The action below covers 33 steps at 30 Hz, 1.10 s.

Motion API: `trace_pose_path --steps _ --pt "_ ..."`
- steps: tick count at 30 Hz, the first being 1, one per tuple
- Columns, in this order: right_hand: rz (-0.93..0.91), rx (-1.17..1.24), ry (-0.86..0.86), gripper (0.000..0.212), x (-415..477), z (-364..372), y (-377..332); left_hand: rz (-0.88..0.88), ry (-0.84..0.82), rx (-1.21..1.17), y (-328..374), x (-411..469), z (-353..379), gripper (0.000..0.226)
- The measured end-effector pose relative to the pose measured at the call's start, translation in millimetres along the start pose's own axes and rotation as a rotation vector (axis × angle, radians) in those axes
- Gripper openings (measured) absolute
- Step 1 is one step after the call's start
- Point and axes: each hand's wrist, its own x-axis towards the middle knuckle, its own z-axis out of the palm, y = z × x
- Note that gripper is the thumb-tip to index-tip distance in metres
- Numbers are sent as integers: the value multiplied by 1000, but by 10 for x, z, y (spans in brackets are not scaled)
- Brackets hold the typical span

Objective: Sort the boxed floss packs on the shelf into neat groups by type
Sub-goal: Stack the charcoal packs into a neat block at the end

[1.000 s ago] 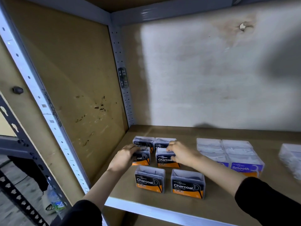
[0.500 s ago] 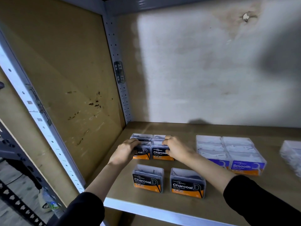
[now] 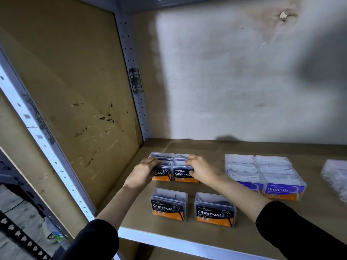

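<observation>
I'm gripping two Charcoal packs, left hand [image 3: 143,171] and right hand [image 3: 201,170]; two front Charcoal packs [image 3: 191,207] are waiting; Smooth block [image 3: 262,175] is looking grouped.

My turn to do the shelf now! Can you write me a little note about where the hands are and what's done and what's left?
Left hand: fingers curled on the left Charcoal box of the second row.
Right hand: fingers on the right box of that row, pressed against the back Charcoal row.
Done: four Charcoal boxes packed tight at the back left; Smooth boxes in a neat block to the right.
Left: two front Charcoal boxes stand apart near the shelf edge; probably slide them back to join. The clear packs at far right are blurred, type unclear.
</observation>
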Motion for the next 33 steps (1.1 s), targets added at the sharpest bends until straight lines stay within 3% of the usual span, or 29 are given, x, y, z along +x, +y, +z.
trace_pose_path --steps 12,19,27,33 --pt "-11 -6 -2 34 -33 -60 -33 44 -4 21 -45 24 -7 39" --pt "23 159 -12 33 -102 -225 -40 112 -26 33 -73 -28 -81 34" --pt "-103 204 -150 26 -621 -487 -32 424 98 29 66 -313 -73 28" --pt "-140 128 -129 22 -937 -482 -29 581 192 30 200 -525 -57 19"
